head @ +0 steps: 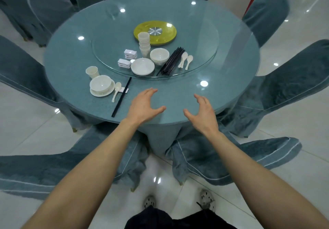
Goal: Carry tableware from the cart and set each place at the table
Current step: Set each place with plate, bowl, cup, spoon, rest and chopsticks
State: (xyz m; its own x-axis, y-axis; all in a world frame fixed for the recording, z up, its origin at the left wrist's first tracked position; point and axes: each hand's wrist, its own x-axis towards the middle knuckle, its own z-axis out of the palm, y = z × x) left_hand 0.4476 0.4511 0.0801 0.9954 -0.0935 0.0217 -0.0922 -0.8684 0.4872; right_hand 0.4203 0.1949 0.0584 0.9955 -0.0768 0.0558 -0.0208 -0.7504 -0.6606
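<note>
while one place is set at the left of the table [178, 15] and chairs [231, 166] flank your legs, the near place is unset. spare tableware [159, 55] sits on the glass turntable [195, 51]. your left hand [142, 104] and right hand [203, 111] hover empty, fingers spread; reach for the plate stack [142, 67].

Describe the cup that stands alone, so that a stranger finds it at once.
On the round blue table, find the set place near the left edge, where a bowl sits on a plate. The white cup stands just behind that bowl. Unlike the stacked cups on the glass turntable, it stands alone.
</note>
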